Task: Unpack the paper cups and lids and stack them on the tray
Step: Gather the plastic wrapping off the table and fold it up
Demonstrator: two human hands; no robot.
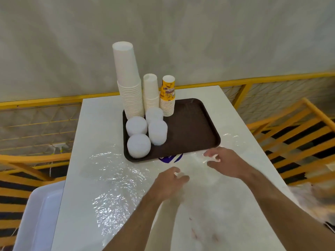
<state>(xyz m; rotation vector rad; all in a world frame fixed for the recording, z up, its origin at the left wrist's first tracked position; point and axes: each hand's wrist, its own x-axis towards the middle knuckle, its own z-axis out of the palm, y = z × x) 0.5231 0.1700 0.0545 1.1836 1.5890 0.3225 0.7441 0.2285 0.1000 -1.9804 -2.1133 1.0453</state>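
While both hands work clear plastic wrap [116, 180] on the white surface [226, 205] | left hand [169, 184] at 6 o'clock of the brown tray [192, 131], fingers curled pinching wrap | right hand [224, 162] at tray's 5 o'clock, likewise pinching | cup stacks [129, 87] at tray's 11 o'clock, upside down | lid stacks [138, 145] at 8 o'clock.

Cup stacks [129, 84] and lids [138, 145] on tray [195, 127], hands [170, 180] seemingly pinching wrap [116, 178]
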